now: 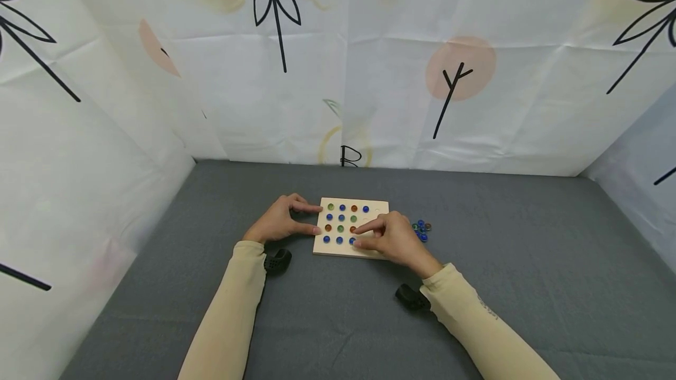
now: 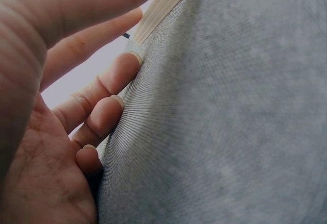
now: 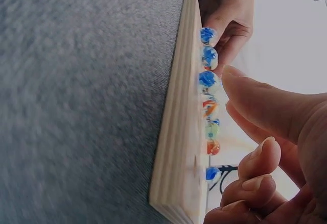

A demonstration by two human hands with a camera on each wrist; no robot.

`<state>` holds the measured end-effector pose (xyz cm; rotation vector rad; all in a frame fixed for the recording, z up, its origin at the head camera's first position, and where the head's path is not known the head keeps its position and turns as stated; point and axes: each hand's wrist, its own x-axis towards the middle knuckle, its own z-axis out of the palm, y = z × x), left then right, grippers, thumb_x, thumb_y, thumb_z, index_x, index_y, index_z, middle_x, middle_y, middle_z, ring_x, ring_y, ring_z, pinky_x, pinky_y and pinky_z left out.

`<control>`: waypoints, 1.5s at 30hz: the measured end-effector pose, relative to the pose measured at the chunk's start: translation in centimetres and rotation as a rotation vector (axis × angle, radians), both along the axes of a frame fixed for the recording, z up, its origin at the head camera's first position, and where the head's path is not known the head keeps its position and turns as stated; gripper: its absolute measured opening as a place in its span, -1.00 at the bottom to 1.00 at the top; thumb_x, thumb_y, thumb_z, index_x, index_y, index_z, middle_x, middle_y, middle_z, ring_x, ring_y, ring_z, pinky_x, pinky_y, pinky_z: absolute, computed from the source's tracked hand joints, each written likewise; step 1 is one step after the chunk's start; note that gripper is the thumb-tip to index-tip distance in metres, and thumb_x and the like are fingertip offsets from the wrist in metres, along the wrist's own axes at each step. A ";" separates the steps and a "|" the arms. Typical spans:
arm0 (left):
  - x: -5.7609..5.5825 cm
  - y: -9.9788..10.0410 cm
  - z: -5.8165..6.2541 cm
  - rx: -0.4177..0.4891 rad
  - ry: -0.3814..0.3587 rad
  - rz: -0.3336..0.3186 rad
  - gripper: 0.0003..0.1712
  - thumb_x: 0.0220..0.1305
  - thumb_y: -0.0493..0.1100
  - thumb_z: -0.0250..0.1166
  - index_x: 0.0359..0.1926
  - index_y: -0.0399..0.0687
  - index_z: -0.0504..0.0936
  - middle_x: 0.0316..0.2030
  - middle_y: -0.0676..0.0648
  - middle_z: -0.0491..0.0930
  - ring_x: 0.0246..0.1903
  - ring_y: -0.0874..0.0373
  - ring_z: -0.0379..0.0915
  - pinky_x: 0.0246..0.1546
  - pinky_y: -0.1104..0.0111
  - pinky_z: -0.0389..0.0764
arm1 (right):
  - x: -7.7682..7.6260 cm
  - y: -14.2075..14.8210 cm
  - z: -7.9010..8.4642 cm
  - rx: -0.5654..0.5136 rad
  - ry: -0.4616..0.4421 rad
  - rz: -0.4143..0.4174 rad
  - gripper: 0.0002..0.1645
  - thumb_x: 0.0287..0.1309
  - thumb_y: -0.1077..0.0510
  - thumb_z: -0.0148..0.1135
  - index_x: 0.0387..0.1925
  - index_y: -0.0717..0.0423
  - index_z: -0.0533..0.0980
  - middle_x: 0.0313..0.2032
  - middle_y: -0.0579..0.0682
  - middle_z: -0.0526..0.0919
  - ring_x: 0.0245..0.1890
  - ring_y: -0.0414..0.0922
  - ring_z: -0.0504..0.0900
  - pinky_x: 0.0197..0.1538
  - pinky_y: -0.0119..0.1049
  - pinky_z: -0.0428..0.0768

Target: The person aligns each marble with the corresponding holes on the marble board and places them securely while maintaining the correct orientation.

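A light wooden board [image 1: 343,250] with round hollows lies on the grey cloth, several glass marbles seated in rows on it. My left hand [image 1: 280,220] touches the board's left edge with thumb and index finger spread apart; its other fingers bend loosely near the cloth in the left wrist view. Over the board's right part is my right hand [image 1: 393,239], covering some of the hollows. Its thumb and index fingertips are right beside a blue marble [image 3: 208,78] at the front row's right end, a gap between them. That marble rests on the board.
Beyond the right hand, a small cluster of loose blue, green and orange marbles [image 1: 421,230] lies on the grey tabletop [image 1: 502,239]. White cloth walls [image 1: 391,98] with printed leaves stand behind and at the sides.
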<state>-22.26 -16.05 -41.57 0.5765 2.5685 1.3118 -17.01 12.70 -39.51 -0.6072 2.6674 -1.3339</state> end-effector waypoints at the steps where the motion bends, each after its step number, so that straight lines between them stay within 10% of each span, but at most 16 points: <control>1: 0.0 0.0 0.0 0.001 0.001 0.000 -0.40 0.03 -0.08 0.64 0.15 0.04 0.74 0.03 -0.11 0.55 0.05 -0.03 0.42 0.11 0.01 0.46 | 0.0 0.1 0.1 -0.002 0.006 -0.003 -0.78 0.09 0.14 0.56 -0.20 0.11 0.81 -0.75 -0.15 0.40 -0.74 -0.23 0.27 -0.61 -0.36 0.26; 45: 0.1 0.0 0.0 -0.021 0.008 0.003 -0.39 0.03 -0.07 0.64 0.17 0.03 0.73 0.03 -0.12 0.53 0.05 -0.03 0.41 0.10 0.02 0.46 | 1.1 10.7 0.4 0.050 0.062 -0.184 -0.71 0.05 0.19 0.58 -0.18 0.25 0.78 -0.64 -0.05 0.39 -0.61 -0.20 0.28 -0.50 -0.35 0.27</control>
